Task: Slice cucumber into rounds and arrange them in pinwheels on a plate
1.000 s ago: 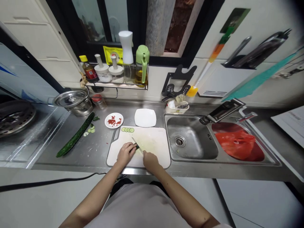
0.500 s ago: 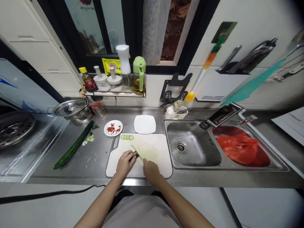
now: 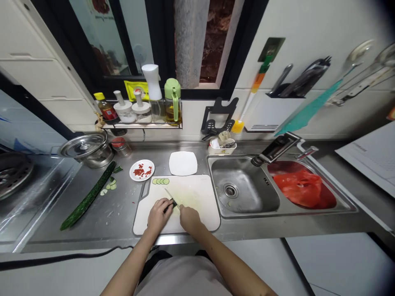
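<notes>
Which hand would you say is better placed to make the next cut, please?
Probably the right hand: it grips the knife, while the left hand holds the dark green piece on the cutting board.

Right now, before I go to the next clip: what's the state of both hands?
Left hand: closed on a dark green piece, probably cucumber.
Right hand: closed, gripping the knife.

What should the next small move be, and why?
Probably a short downward slice by the right hand: it grips the narrow, pale-bladed knife, whose blade lies right beside the dark-green cucumber piece, while the left hand holds that piece on the white, rounded-rectangular cutting board.
</notes>
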`<action>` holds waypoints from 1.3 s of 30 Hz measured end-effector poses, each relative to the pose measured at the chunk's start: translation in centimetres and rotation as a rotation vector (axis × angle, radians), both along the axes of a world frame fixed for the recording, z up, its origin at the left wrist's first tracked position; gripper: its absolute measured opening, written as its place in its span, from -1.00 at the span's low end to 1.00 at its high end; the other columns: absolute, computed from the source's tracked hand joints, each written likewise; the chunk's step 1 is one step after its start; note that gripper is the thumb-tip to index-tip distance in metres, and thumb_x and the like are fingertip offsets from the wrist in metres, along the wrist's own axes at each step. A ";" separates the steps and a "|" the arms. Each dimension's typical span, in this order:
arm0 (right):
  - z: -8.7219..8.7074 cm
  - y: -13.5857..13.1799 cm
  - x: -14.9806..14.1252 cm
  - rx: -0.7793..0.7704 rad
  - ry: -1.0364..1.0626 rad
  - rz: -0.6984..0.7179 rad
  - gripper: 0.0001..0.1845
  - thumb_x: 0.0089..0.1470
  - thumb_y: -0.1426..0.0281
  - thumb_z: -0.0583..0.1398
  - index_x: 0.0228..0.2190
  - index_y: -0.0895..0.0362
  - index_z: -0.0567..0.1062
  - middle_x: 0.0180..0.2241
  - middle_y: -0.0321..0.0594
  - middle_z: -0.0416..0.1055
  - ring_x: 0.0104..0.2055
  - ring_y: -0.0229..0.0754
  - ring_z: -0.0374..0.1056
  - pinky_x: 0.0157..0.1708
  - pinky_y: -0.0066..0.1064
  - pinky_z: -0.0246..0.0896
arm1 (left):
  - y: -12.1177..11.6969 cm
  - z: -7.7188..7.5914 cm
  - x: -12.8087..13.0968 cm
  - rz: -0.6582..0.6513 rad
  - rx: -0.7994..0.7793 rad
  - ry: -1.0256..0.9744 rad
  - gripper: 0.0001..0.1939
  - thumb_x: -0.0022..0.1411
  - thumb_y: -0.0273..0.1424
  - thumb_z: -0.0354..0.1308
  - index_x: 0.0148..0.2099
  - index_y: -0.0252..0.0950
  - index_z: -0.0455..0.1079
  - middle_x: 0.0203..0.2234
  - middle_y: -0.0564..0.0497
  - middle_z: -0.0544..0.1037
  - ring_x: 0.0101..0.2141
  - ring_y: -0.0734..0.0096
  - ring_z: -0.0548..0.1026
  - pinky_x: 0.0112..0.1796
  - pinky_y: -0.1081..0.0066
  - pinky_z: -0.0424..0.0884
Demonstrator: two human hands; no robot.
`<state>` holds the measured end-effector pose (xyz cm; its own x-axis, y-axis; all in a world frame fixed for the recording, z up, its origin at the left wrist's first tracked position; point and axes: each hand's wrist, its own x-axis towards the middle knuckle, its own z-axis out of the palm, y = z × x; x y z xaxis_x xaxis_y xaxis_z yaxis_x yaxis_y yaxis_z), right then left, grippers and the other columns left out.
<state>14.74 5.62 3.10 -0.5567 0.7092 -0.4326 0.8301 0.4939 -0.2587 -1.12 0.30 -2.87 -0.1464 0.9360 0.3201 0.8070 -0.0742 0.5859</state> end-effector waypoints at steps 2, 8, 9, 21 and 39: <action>0.0 0.0 0.0 -0.003 0.000 -0.001 -0.71 0.14 0.56 -0.03 -0.13 0.19 0.35 -0.25 -0.02 0.50 -0.15 -0.09 0.46 -0.22 -0.35 0.26 | 0.0 0.0 0.0 0.003 -0.007 -0.003 -0.76 0.31 -0.32 0.02 -0.09 -0.18 0.48 -0.22 -0.05 0.53 -0.18 0.31 0.46 -0.10 0.27 0.43; 0.3 -0.2 -0.1 0.002 -0.011 -0.006 -0.70 0.14 0.58 -0.04 -0.12 0.20 0.35 -0.24 0.01 0.50 -0.13 -0.08 0.45 -0.22 -0.35 0.26 | -0.1 0.2 0.0 0.006 -0.012 -0.016 -0.77 0.29 -0.31 0.04 -0.11 -0.18 0.49 -0.23 -0.04 0.53 -0.17 0.31 0.47 -0.10 0.28 0.42; 0.4 -0.2 -0.1 0.002 -0.013 -0.008 -0.69 0.13 0.58 -0.04 -0.11 0.20 0.35 -0.24 0.01 0.50 -0.12 -0.08 0.45 -0.22 -0.35 0.26 | -0.1 0.2 0.0 0.010 -0.014 -0.017 -0.77 0.29 -0.31 0.04 -0.11 -0.18 0.49 -0.22 -0.04 0.53 -0.17 0.31 0.47 -0.10 0.28 0.42; 0.2 -1.5 2.0 0.010 -0.045 -0.023 -0.69 0.11 0.59 -0.04 -0.14 0.18 0.36 -0.28 -0.01 0.50 -0.16 -0.07 0.46 -0.22 -0.32 0.28 | -0.2 0.5 0.1 0.013 -0.019 -0.027 -0.76 0.30 -0.30 0.03 -0.10 -0.17 0.49 -0.20 -0.04 0.53 -0.16 0.30 0.46 -0.10 0.28 0.42; 1.4 0.0 0.7 -0.037 -0.028 -0.005 -0.69 0.12 0.56 -0.02 -0.12 0.22 0.38 -0.21 0.04 0.49 -0.12 -0.06 0.44 -0.21 -0.31 0.27 | -0.2 0.4 -0.1 0.001 -0.011 -0.015 -0.75 0.29 -0.30 0.02 -0.09 -0.16 0.49 -0.22 -0.04 0.53 -0.18 0.30 0.47 -0.11 0.28 0.42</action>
